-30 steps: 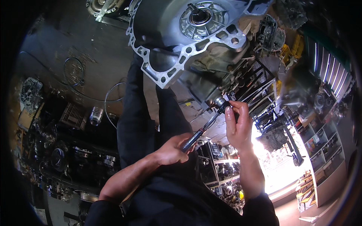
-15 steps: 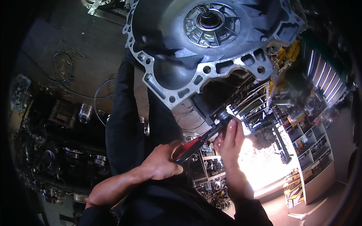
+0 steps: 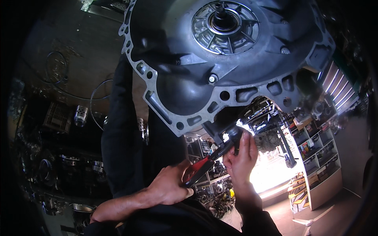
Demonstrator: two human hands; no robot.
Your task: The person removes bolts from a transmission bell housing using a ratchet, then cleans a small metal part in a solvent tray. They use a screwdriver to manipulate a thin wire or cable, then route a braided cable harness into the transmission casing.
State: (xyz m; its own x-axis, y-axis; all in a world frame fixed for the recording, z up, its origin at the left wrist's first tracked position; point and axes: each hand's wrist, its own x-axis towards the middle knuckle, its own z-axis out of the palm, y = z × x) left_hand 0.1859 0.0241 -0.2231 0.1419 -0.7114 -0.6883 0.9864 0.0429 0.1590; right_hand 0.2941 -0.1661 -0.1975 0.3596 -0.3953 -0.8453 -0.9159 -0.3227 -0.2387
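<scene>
A large grey metal transmission housing [image 3: 177,92] fills the top of the view, its holed flange facing me. A splined shaft [image 3: 221,12] stands out of the ribbed round cover [image 3: 226,41] in its middle. Below the flange, my left hand [image 3: 169,183] is wrapped round the red-and-black handle of a long tool that looks like a ratchet wrench [image 3: 202,167]. My right hand [image 3: 243,155] has its fingers closed round the tool's dark head end, beside a dark rounded part [image 3: 234,133] under the housing. What the tool's tip meets is hidden.
At the left, dark shelves or racks hold metal gears and a perforated silver cylinder [image 3: 81,116]. A thin cable [image 3: 92,96] loops over the floor. Shelving with parts [image 3: 321,153] stands at the right, near a bright opening [image 3: 267,173]. A ceiling fan [image 3: 309,222] shows at the lower right.
The housing now appears larger and lower in view, and a bolt inside it has come into sight. Both hands keep their grip on the tool, which sits slightly lower in the picture.
</scene>
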